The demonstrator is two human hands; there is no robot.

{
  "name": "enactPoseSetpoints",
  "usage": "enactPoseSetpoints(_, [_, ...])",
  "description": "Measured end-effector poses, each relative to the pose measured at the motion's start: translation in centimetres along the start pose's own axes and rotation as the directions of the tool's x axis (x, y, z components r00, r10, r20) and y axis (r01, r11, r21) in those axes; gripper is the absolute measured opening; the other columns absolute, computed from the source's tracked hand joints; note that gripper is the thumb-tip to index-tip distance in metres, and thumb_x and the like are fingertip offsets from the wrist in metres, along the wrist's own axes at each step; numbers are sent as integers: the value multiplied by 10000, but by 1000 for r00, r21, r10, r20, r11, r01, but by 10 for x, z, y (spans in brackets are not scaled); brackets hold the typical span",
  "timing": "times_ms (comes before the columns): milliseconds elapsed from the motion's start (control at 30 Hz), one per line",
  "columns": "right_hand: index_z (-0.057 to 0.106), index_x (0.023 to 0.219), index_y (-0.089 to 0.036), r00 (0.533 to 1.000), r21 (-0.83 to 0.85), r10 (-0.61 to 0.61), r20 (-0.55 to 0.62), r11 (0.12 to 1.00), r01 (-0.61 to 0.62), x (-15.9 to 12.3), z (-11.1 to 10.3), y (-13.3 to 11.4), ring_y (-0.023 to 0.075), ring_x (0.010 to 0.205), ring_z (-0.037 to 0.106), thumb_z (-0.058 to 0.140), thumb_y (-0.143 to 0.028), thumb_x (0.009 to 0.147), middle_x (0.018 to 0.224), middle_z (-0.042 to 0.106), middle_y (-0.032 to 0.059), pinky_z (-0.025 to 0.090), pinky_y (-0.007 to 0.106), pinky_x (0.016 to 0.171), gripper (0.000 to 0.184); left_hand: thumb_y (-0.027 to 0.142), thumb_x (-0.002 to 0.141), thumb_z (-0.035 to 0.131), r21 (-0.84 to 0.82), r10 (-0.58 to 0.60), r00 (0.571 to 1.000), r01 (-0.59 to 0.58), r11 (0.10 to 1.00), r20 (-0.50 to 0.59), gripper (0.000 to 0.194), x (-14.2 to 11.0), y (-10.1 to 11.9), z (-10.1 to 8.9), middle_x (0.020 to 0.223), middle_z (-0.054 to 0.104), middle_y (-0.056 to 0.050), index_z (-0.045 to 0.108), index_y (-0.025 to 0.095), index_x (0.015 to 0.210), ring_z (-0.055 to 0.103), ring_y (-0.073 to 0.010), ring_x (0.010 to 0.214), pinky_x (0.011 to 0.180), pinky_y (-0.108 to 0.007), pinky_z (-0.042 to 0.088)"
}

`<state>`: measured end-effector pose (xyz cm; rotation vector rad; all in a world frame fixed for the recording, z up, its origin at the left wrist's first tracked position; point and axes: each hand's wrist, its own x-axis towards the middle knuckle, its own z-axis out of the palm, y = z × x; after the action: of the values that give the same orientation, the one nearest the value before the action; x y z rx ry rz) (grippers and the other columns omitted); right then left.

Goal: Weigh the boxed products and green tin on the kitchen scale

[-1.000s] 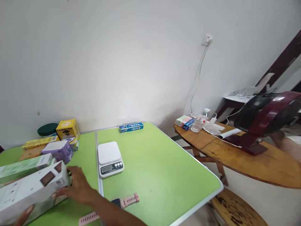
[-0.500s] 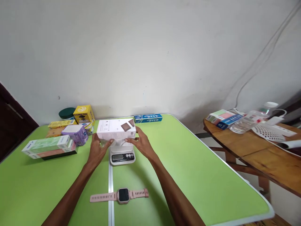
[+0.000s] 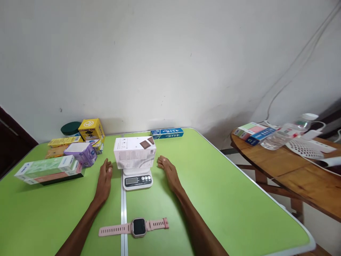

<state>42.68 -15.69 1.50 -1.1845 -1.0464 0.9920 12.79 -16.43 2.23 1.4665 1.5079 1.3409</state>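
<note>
A white box [image 3: 135, 153] with brown squares printed on its top rests on a small white kitchen scale [image 3: 138, 180]. The scale's display and buttons face me; I cannot make out any reading. To the left of the box, my left hand [image 3: 104, 181] is apart from it, fingers loosely extended and holding nothing. My right hand [image 3: 169, 173] lies just right of the box, empty too, with its fingers stretched toward it. Nearer to me, a pink smartwatch [image 3: 139, 227] lies flat with its strap spread out sideways.
Several boxes stand at the left, among them a yellow box [image 3: 92, 130], a purple pack [image 3: 80, 153] and a green-white carton [image 3: 46, 168]. A blue carton [image 3: 167, 133] lies by the wall. On the wooden table [image 3: 295, 170] at right is a plastic bottle [image 3: 279, 137].
Both hands have let go of the white box and drawn apart to either side. The box now sits by itself on the scale.
</note>
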Motion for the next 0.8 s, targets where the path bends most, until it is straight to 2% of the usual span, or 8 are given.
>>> enactPoseSetpoints(100, [694,1168,-175,988,-41,-54,-141,998,49,-5,1,13,289,1078,699,482,-725,949,1170,732,151,562,474,978,629,732,961,375,-58,-89,996,88,994,-23,782,-2,-14,0,1472,547,-198,422,187,1520,606,-299,1309,1141,-496,454])
enactPoseSetpoints(167, [702,1098,-186,983,-105,-97,-156,991,81,-6,4,12,278,1029,704,469,-706,965,1111,744,133,574,452,940,585,737,956,389,-54,-98,995,97,994,-15,791,-1,-16,0,1486,540,-206,438,173,1509,603,-303,1317,1159,-498,436])
enactPoseSetpoints(333, [711,1093,-202,985,-162,-98,-142,984,75,-7,7,5,278,1017,708,424,-706,981,1126,752,120,582,430,903,591,711,959,434,-23,-81,997,81,996,-7,771,-1,-16,0,1509,528,-199,441,180,1517,558,-317,1366,1185,-532,397])
enactPoseSetpoints(467, [710,1147,-194,988,-182,-97,-118,980,75,-11,6,3,296,1069,699,435,-704,981,1231,734,130,570,444,926,602,707,920,515,-33,-51,998,52,998,45,816,-1,-15,-1,1547,490,-195,391,195,1542,528,-327,1398,1180,-533,409])
enactPoseSetpoints(600, [694,1244,-196,989,-178,-119,-82,979,103,-15,8,-1,318,1222,650,508,-651,978,1322,705,141,523,477,1032,560,719,772,694,-1,5,993,-5,1000,121,997,17,7,-1,1580,446,-216,355,201,1552,474,-362,1446,1163,-547,429])
enactPoseSetpoints(667, [663,1328,-205,986,-177,-161,-37,972,152,-15,10,-3,321,1287,617,547,-631,967,1396,664,147,511,487,1059,571,672,691,795,60,21,985,-32,998,173,1034,33,27,-2,1543,501,-212,400,208,1526,501,-374,1425,1161,-563,429])
enactPoseSetpoints(733, [598,1433,-230,977,-183,-209,29,960,211,-15,14,-4,317,1325,591,587,-614,951,1482,601,141,516,488,1059,616,615,641,859,99,12,961,-41,994,275,995,49,50,-3,1445,608,-198,486,209,1468,563,-380,1368,1143,-570,450])
enactPoseSetpoints(800, [541,1497,-257,966,-193,-242,92,947,256,-14,19,-4,307,1332,582,611,-592,947,1510,577,127,520,483,1057,648,589,611,887,97,-17,914,-24,995,406,934,63,71,-3,1328,699,-183,569,199,1397,622,-383,1304,1118,-574,479])
